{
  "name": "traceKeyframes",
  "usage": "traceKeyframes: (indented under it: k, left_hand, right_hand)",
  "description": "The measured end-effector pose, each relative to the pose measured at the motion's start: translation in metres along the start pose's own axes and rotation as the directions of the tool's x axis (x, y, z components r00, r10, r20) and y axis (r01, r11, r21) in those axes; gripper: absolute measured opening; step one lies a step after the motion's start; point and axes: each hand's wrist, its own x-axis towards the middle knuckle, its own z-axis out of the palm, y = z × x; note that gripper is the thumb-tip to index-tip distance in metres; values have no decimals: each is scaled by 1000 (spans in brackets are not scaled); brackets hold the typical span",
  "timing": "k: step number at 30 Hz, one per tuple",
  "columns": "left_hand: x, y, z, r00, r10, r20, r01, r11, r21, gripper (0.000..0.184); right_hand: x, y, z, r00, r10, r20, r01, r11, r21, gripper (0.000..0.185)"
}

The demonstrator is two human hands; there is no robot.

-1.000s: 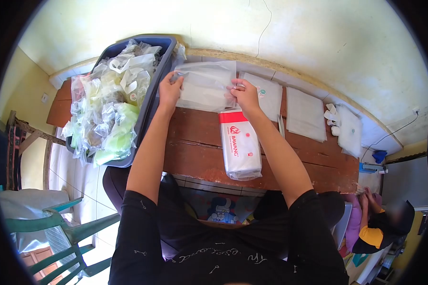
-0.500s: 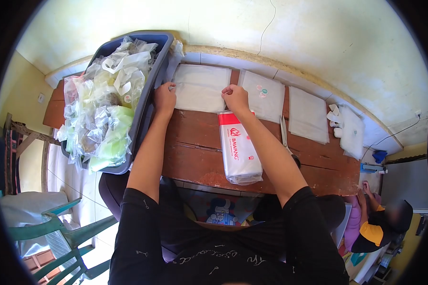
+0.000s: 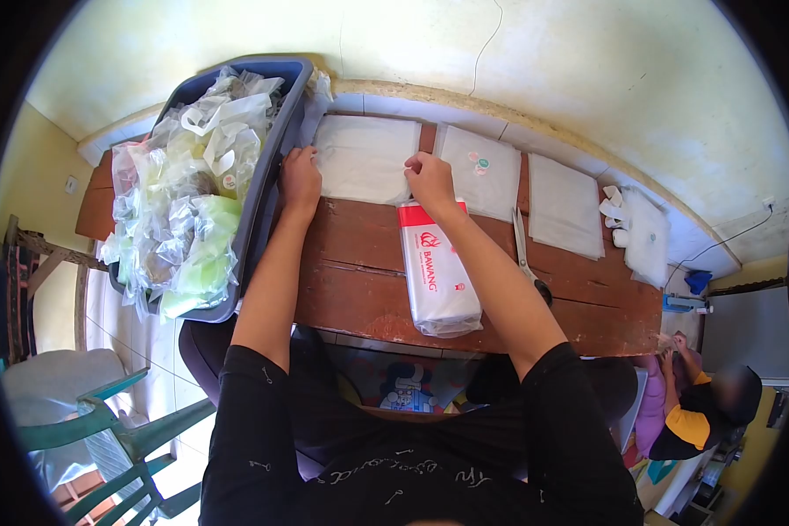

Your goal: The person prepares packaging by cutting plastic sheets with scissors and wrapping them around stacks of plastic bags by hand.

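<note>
A flat stack of clear plastic bags lies on the brown wooden table near the wall. My left hand is closed at the stack's left edge, beside the tub. At the right edge of the same stack, my right hand has its fingers pinched together on the plastic. How many layers each hand holds is hidden. Just below my right hand lies a red-and-white "BAWANG" pack of plastic bags, partly covered by my forearm.
A dark grey-blue tub full of plastic-wrapped items stands left. Rightward lie a stack with round stickers, another plain stack, scissors and a white bundle. A co-worker sits at right; a green chair stands lower left.
The whole view has shifted slightly to the left and up. Both hands stay at the stack's edges, with only slight finger movement.
</note>
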Motion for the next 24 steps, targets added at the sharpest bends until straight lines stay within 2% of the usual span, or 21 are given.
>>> traceKeyframes:
  k: [1,3,5,8,10,11,13,15,18,22,24]
  left_hand:
    - [0,3,-1,996,60,-68,-59,998,15,14]
    - [-2,12,-9,994,74,-80,-75,997,-15,14]
    - [-3,25,-19,992,88,-94,-93,995,-46,14]
    - [-9,50,-38,990,125,-68,-134,979,-156,13]
    - [-18,67,-47,985,170,-18,-168,945,-282,12]
    - [-21,79,-55,984,176,-18,-174,943,-285,12]
    - [-36,104,-70,979,178,95,-121,896,-427,13]
    - [-51,124,-80,970,212,122,-131,871,-474,13]
    - [-82,150,-98,908,287,304,-90,844,-529,15]
    - [-124,166,-98,851,366,378,-78,797,-598,18]
    - [-145,169,-95,706,555,440,-295,795,-530,29]
  right_hand:
    - [0,-1,-3,999,-39,-14,38,999,-27,13]
    - [-5,-3,-11,997,-72,-29,70,996,-56,13]
    - [-11,-9,-21,987,-154,-38,154,988,13,13]
    - [-30,-23,-49,987,-153,53,146,982,121,14]
    - [-49,-32,-70,985,-151,84,139,982,131,14]
    - [-57,-38,-81,981,-157,115,141,980,142,15]
    - [-76,-51,-109,980,-147,134,130,983,129,15]
    - [-96,-59,-136,980,-129,149,113,987,114,15]
    - [-125,-57,-168,970,-92,223,70,992,106,16]
    - [-164,-40,-186,969,-50,241,33,997,74,15]
    - [-183,-19,-178,937,-27,348,30,1000,-4,12]
